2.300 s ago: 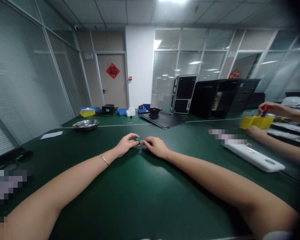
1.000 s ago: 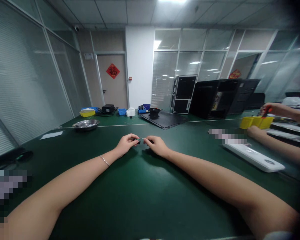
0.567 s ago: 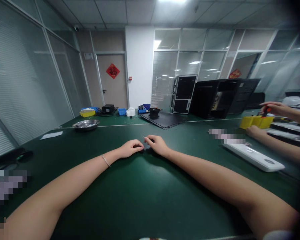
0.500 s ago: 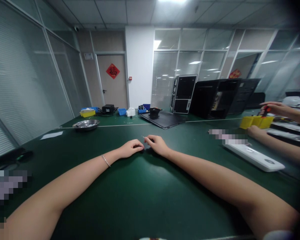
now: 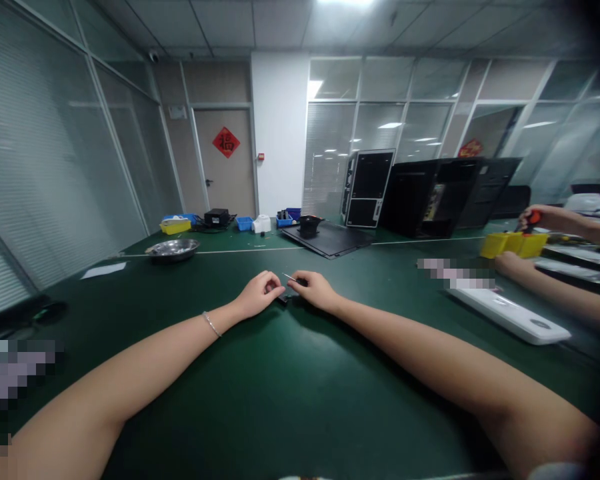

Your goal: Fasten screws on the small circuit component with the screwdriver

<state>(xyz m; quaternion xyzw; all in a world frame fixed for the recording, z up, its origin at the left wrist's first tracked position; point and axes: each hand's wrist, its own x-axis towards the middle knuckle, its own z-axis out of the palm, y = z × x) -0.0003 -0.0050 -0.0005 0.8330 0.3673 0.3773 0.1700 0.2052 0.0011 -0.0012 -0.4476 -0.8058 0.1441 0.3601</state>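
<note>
My left hand point(image 5: 260, 295) is closed, its fingers curled and the thumb stretched toward a small black part point(image 5: 283, 301) low beside the fingertips on the tabletop. What that part is, I cannot make out. Facing it, my right hand point(image 5: 316, 291) is closed on a thin tool with a pointed metal tip point(image 5: 289, 277). The tip sticks out up and to the left; the fingers hide the rest. Only a small gap separates the two hands, and both forearms rest across the green table point(image 5: 290, 393).
A metal bowl point(image 5: 173, 250) and a white paper point(image 5: 104, 270) lie at left. Behind stand a black flat panel point(image 5: 337, 241) and computer cases point(image 5: 370, 188). At right, a white elongated device point(image 5: 515, 313) lies near another person's hands point(image 5: 513, 265) at a yellow bin point(image 5: 530, 245).
My left hand has shifted slightly up and left, its fingers more curled, and the small black part shows more clearly. The tool tip in my right hand shows longer.
</note>
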